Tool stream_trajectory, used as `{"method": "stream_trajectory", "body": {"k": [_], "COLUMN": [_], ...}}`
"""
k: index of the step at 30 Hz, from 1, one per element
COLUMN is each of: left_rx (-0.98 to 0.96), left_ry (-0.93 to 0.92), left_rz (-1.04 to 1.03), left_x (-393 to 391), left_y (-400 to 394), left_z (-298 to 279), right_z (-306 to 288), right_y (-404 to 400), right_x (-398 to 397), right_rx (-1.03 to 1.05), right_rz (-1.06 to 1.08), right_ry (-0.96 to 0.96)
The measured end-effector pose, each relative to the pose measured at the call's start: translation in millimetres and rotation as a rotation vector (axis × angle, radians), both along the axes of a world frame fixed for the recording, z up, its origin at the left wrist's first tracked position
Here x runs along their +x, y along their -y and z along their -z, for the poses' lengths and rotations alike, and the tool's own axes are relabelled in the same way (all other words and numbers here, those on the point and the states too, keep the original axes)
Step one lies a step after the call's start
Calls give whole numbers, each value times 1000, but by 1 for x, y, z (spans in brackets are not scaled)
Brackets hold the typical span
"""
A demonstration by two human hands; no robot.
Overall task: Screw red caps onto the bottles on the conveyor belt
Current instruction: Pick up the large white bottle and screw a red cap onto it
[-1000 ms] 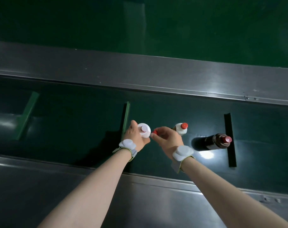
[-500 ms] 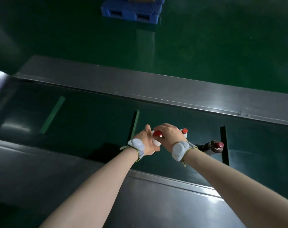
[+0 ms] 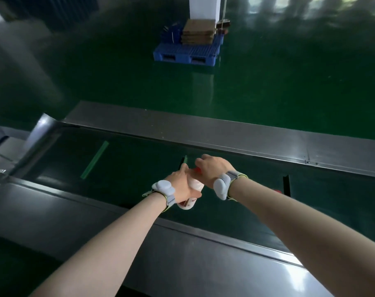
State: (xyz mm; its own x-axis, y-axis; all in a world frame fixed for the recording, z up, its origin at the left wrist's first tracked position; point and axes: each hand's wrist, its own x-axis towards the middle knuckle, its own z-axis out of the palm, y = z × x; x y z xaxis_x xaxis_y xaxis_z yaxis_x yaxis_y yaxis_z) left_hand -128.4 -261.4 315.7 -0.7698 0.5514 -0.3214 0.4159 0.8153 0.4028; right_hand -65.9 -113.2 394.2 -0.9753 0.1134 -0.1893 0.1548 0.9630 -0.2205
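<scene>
My left hand (image 3: 182, 183) grips a white bottle (image 3: 192, 195) with a red-brown label, held tilted above the dark green conveyor belt (image 3: 128, 166). My right hand (image 3: 212, 170) closes over the bottle's top, fingers around a red cap (image 3: 197, 170), only a sliver of which shows. Both wrists wear grey bands. Just right of my right forearm a small red spot (image 3: 277, 191) shows on the belt; the bottle under it is hidden by the arm.
Steel rails run along the belt's far side (image 3: 225, 136) and near side (image 3: 139, 236). Green and black cleats (image 3: 94, 159) cross the belt. A blue pallet (image 3: 188, 52) stacked with cardboard stands on the green floor beyond.
The view has tilted up, so the floor and pallet appear. My right hand brought the red cap onto the white bottle's top. The other bottles on the right went behind my forearm.
</scene>
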Motion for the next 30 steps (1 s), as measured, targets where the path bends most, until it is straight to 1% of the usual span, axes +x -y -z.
{"method": "stream_trajectory", "body": {"k": [2,3,4,6,7,10,13,16,17,19,23,28,30], "left_rx": [-10,-20,-30,-35,-31,-33,-80,-17,6,-2,-62,-46,-40], "left_ry": [-34,-52,-73,-123,-147,-175,-115,-40,-23,-25,-97,-164,-187], "left_rz": [19,20,18,9,4,-2,21,12,17,37,51,58,45], "left_x": [11,16,21,33,38,42,42,43,44,47,48,39,37], "left_y": [-2,-5,-8,-13,-15,-19,-21,-18,-17,-17,-20,-30,-34], "left_z": [-16,-23,-29,-38,-41,-47,-57,-67,-69,-72,-69,-58,-53], "right_z": [-3,-5,-7,-15,-20,-28,-32,-36,-37,-39,-38,-23,-15], "right_y": [-2,-4,-7,-14,-15,-15,-21,-24,-24,-25,-19,-27,-33], "right_x": [10,13,16,23,27,30,38,50,52,50,39,20,17], "right_rx": [47,81,119,187,154,70,139,180,182,188,187,95,78], "right_rz": [-32,-14,2,40,92,141,92,-60,-71,-25,63,178,188], "right_ry": [-73,-89,-92,-24,16,56,-126,-235,-233,-192,-84,-7,13]}}
